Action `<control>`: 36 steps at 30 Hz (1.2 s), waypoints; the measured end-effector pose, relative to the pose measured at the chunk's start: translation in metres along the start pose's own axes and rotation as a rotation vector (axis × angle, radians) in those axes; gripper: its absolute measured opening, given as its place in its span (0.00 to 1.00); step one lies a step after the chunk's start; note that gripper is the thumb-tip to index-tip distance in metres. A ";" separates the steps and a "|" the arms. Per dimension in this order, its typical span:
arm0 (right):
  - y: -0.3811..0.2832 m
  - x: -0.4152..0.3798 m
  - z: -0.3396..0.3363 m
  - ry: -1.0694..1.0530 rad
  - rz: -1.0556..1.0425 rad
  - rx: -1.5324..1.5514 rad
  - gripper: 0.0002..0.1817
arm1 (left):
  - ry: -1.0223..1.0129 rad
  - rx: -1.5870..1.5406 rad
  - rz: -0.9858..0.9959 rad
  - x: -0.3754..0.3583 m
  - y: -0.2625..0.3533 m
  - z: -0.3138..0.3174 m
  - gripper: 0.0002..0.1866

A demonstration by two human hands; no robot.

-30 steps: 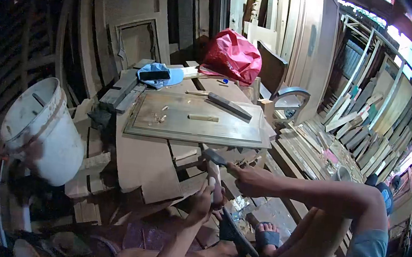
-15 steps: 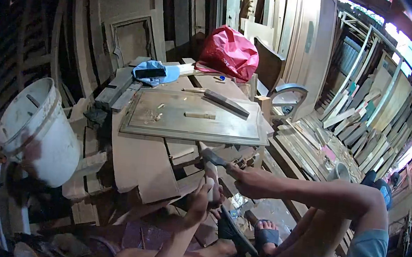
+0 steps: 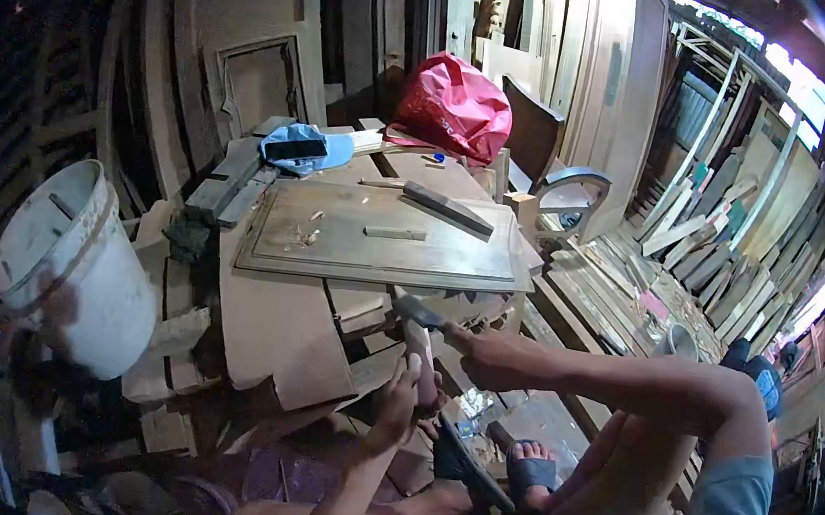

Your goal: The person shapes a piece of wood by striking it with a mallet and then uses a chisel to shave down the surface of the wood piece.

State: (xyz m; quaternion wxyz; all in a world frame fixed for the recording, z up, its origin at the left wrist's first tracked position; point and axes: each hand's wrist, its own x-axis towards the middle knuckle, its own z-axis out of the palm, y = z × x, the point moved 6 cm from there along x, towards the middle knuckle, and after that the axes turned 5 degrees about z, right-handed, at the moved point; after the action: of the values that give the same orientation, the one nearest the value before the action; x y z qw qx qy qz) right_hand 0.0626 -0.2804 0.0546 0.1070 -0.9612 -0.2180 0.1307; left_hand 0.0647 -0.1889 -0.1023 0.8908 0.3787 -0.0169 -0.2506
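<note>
My right hand (image 3: pixel 492 358) is closed round the handle of a hatchet-like tool with a short, dark metal blade (image 3: pixel 417 310). The blade lies across the upper end of a wooden block (image 3: pixel 420 347). Pale wood shows on the block's upper face, and its side is reddish brown. My left hand (image 3: pixel 400 397) grips the block's lower part from the left, above my crossed legs. Just beyond the blade is the near edge of a flat wooden panel (image 3: pixel 333 249). On it rest a small wood strip (image 3: pixel 395 234), a dark long bar (image 3: pixel 448 208) and some shavings (image 3: pixel 309 238).
A white bucket (image 3: pixel 97 295) stands at the left. Behind the panel are a blue cap (image 3: pixel 318 152) and a red plastic bag (image 3: pixel 458 112). Cardboard (image 3: pixel 283 344) hangs below the panel's front. Stacked boards (image 3: pixel 717 229) lean at the right, and a sandaled foot (image 3: pixel 533 466) is below my right arm.
The blade and my right hand have shifted slightly left over the block's upper end. My left hand keeps its grip. The whole view has moved a little.
</note>
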 end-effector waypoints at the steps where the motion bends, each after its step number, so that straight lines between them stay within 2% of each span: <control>1: 0.003 0.002 0.002 -0.035 0.054 0.012 0.23 | -0.006 0.002 -0.004 -0.001 0.000 0.002 0.13; 3: 0.010 0.005 0.006 -0.102 0.153 0.039 0.29 | -0.015 -0.057 -0.032 -0.004 0.002 0.006 0.15; 7: 0.012 0.006 0.012 -0.111 0.132 0.044 0.30 | 0.022 -0.063 -0.055 -0.004 0.002 0.006 0.13; 9: 0.012 0.006 0.012 -0.107 0.121 0.051 0.30 | 0.084 -0.066 0.012 -0.006 0.007 0.008 0.14; 15: 0.014 0.005 0.016 -0.126 0.150 0.054 0.30 | 0.027 -0.060 -0.032 -0.002 0.000 0.005 0.13; 17: 0.016 0.003 0.016 -0.134 0.159 0.065 0.30 | 0.009 -0.042 0.026 -0.001 0.001 0.005 0.12; 21: 0.018 -0.001 0.017 -0.118 0.106 0.106 0.30 | 0.055 -0.027 -0.053 0.008 -0.011 -0.009 0.12; 25: 0.016 0.001 0.018 -0.081 -0.023 0.191 0.30 | 0.014 -0.140 -0.094 0.011 -0.020 -0.008 0.16; 27: 0.014 -0.005 0.018 -0.173 0.156 0.049 0.29 | 0.135 -0.161 -0.066 0.009 -0.017 -0.009 0.16; 28: 0.021 -0.004 0.023 -0.174 0.154 0.049 0.29 | 0.137 -0.161 -0.065 0.007 -0.016 -0.009 0.16; 30: 0.031 0.000 0.032 -0.070 0.003 -0.017 0.29 | 0.067 -0.028 -0.037 0.005 -0.011 -0.008 0.16; 31: 0.010 -0.002 0.018 -0.073 -0.001 -0.021 0.29 | 0.069 -0.032 -0.033 0.006 -0.011 -0.009 0.16; 33: -0.010 -0.011 0.001 -0.159 0.272 -0.046 0.28 | 0.042 -0.057 -0.038 0.006 -0.014 -0.008 0.15; 34: -0.004 -0.010 0.005 -0.162 0.276 -0.044 0.28 | 0.041 -0.058 -0.043 0.007 -0.016 -0.010 0.15; 36: -0.002 -0.006 0.012 -0.185 0.152 0.034 0.28 | -0.006 -0.094 -0.114 0.008 -0.020 -0.010 0.15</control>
State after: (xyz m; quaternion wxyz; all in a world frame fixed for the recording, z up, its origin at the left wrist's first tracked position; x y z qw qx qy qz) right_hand 0.0530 -0.2793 0.0446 0.0926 -0.9568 -0.1509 0.2304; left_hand 0.0650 -0.1980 -0.1247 0.8919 0.3358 0.0139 -0.3026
